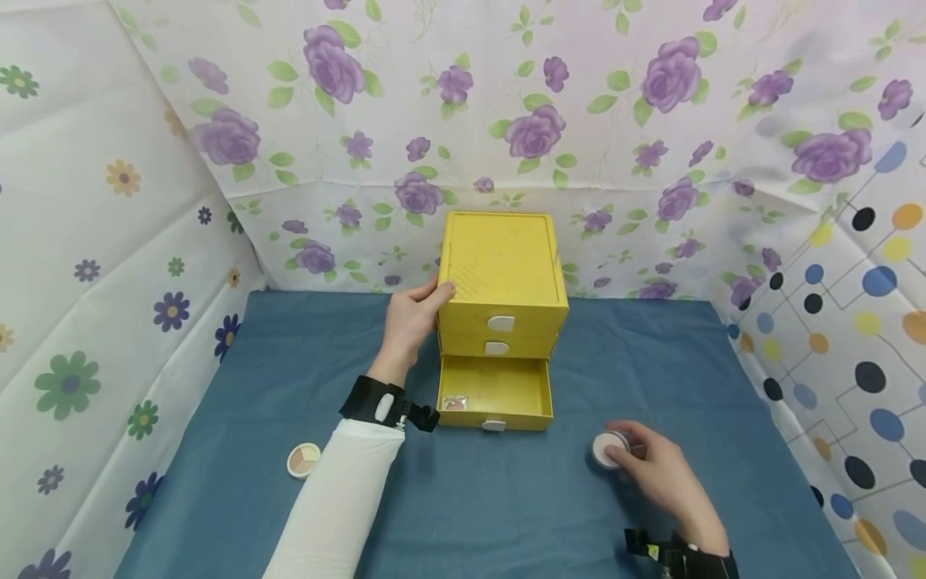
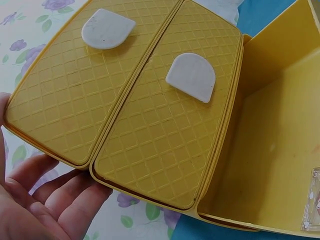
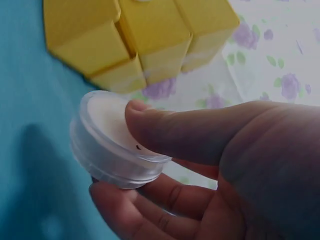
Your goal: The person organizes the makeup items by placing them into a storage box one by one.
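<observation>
A yellow drawer cabinet stands at the back of the cloth, its bottom drawer pulled out and two upper drawers closed. My left hand holds the cabinet's left side near the front, thumb at the top edge, fingers along the side wall. In the open drawer, a small clear packet lies at the front left. Over the cloth to the right, my right hand pinches a small round jar with a pale top and clear rim, thumb on top and fingers beneath.
A round palette with several skin-toned sections lies on the blue cloth, left of my left forearm. Behind the cabinet hangs a flowered sheet. Patterned sheets also border the left and right sides.
</observation>
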A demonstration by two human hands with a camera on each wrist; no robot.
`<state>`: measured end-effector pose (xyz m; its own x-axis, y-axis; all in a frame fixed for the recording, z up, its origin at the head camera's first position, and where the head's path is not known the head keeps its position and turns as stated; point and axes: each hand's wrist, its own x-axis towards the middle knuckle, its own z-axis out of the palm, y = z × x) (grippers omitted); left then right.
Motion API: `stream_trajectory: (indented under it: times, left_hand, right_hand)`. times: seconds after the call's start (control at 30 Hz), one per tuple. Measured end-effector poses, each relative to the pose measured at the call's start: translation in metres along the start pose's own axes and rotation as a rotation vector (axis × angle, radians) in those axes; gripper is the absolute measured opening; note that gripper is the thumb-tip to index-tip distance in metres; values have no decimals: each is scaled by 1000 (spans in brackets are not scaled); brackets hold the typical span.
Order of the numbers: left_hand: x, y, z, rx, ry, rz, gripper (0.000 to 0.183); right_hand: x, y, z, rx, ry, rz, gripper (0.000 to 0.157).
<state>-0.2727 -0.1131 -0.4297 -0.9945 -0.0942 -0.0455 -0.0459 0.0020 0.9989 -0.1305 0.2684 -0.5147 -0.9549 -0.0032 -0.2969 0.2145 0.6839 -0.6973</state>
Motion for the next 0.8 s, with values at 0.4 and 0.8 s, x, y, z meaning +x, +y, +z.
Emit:
stream_trajectory:
  times: [0.4,0.8]
  left_hand:
    - [-1,1,1,1,4,0,61]
    - [0,0,-1,-4,-1,-3,60]
  right_hand:
    - [20,-55,12,73,1,-302,35]
    - [33,-86,30,150,-19,-364,33]
